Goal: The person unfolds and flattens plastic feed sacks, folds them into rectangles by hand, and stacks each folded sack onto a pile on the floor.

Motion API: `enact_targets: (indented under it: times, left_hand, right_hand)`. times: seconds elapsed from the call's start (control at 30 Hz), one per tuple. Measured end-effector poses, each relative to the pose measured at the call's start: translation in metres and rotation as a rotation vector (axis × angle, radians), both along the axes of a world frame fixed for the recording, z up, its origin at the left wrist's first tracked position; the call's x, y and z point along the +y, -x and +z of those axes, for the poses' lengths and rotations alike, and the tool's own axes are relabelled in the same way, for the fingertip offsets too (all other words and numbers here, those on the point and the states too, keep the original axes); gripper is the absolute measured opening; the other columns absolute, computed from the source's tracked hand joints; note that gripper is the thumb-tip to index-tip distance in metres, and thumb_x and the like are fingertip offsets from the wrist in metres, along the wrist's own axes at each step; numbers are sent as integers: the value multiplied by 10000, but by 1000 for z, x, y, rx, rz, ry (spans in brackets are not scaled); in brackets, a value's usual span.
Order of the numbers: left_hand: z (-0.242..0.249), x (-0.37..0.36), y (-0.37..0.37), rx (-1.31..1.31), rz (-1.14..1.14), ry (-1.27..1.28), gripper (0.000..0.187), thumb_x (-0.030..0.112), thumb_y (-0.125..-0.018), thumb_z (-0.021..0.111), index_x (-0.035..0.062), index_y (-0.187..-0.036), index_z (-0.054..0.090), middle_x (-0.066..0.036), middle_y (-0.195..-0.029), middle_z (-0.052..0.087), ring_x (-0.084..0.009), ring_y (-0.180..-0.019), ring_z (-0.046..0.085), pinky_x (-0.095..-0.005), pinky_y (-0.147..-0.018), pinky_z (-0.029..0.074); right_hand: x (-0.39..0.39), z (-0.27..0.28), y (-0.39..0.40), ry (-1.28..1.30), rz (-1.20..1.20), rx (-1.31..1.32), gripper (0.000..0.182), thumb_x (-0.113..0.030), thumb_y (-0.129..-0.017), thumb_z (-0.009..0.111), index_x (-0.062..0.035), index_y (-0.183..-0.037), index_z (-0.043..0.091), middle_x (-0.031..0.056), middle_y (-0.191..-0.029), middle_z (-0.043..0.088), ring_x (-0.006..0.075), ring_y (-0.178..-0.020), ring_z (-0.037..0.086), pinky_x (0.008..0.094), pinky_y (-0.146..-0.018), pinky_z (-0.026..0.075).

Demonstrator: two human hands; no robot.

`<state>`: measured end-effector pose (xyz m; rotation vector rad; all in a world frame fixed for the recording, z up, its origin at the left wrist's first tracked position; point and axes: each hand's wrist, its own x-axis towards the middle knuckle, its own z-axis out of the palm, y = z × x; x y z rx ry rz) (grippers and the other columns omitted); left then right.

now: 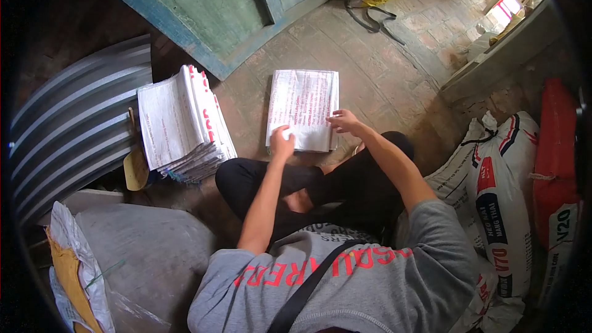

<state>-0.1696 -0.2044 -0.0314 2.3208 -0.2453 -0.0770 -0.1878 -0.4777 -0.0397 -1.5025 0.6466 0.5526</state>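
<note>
On the brick floor before my crossed legs lies a flat folded white sack (300, 108) with red print, another folded layer showing along its right side. My left hand (282, 143) is curled closed at the sack's near left edge. Touching the right edge is my right hand (344, 122), its fingers apart and slightly bent. To the left leans a thick stack of folded white sacks (169, 124), with red lettering on the folded edges.
Corrugated metal sheeting (80, 111) stands beyond the stack. A blue-green wooden door (203, 12) is ahead. Filled feed sacks (505, 203) and a red sack (555, 160) crowd my right side. A grey bundle (145, 256) sits at left. A black strap (370, 21) lies ahead.
</note>
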Motion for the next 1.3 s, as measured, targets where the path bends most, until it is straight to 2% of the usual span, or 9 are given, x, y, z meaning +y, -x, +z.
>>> enact_targets:
  times: [0.17,0.37,0.5,0.67,0.77,0.83,0.97,1.17,1.3]
  left_hand:
    - [-21,36,-38,90,159,-210,432,247,-828,610,34,-1200,557,-201,-1168,586,-365,-1104,545,-437,-966,429]
    - [-44,42,-50,284,208,-136,446,271,-842,619,28,-1210,555,-204,-1181,600,-344,-1115,567,-425,-959,444]
    - [-55,43,-48,256,235,-260,454,261,-804,666,10,-1171,575,-182,-1099,638,-301,-1031,618,-392,-890,481]
    - [-29,45,-53,836,210,385,530,215,-791,665,-16,-1243,511,-122,-1118,622,-216,-952,627,-361,-772,493]
    - [-35,44,-45,937,194,712,551,213,-847,652,21,-1323,453,-121,-1136,616,-232,-936,637,-369,-768,507]
    - [-41,38,-47,930,48,810,556,220,-889,640,48,-1366,411,-118,-1129,616,-239,-927,643,-368,-773,522]
    - [6,23,-31,975,-26,758,499,261,-943,594,62,-1359,405,-135,-1170,628,-254,-996,657,-368,-815,542]
    - [-11,25,-32,919,9,555,501,303,-951,574,55,-1357,417,-152,-1206,631,-256,-1007,662,-345,-816,541]
    - [-11,21,-35,906,4,556,490,279,-933,600,57,-1339,438,-154,-1178,642,-248,-974,673,-339,-777,545]
  right_hand:
    - [-5,-36,-6,203,12,-160,556,-206,-828,710,-18,-1304,495,120,-1112,656,178,-913,645,313,-725,549]
    - [-7,-59,-12,284,-206,-140,476,-247,-797,720,-40,-1195,562,134,-1031,686,219,-892,676,344,-779,548]
    - [-9,-39,-6,340,-85,-24,500,-236,-833,697,-30,-1252,519,125,-1091,650,194,-931,665,328,-713,585]
    - [-15,-31,-10,237,125,46,432,-334,-803,705,-31,-1091,596,118,-1045,668,194,-852,680,345,-707,558]
    - [-3,-20,-1,112,-105,-46,411,-343,-833,660,-34,-1094,590,142,-1067,663,237,-937,664,362,-752,532]
    - [-11,-33,-15,335,-208,-149,373,-281,-827,670,-46,-1110,609,113,-1029,659,231,-974,637,364,-808,506]
    - [-69,10,-20,510,-396,-240,403,-288,-842,630,-27,-1142,566,196,-1075,643,307,-1008,620,405,-853,482]
    - [-219,-8,33,198,-829,-330,296,-97,-864,638,-25,-1137,551,118,-989,621,223,-890,573,426,-756,495]
    - [-260,-48,122,-52,-1098,-261,427,-116,-908,601,46,-1283,474,190,-1098,604,301,-966,624,455,-777,546]
